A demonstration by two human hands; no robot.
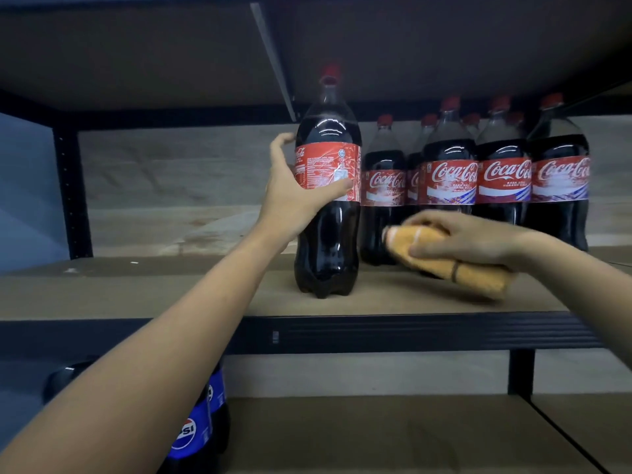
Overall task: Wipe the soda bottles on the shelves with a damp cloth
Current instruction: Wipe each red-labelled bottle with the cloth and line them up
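Note:
A large cola bottle (pixel 326 234) with a red cap and red label stands upright near the front of the middle shelf (pixel 136 295). My left hand (pixel 290 189) wraps around its label from the left. To its right, my right hand (pixel 468 239) holds a folded orange cloth (pixel 455 265) just above the shelf board, apart from the held bottle. Behind the cloth stands a group of several cola bottles (pixel 502 179) with red labels, in rows toward the back right.
Blue-labelled Pepsi bottles (pixel 195 429) stand on the lower shelf (pixel 376 436), partly hidden by my left forearm. A black metal upright (pixel 70 193) frames the shelf at the left. The upper shelf board (pixel 307 46) hangs close over the bottle caps.

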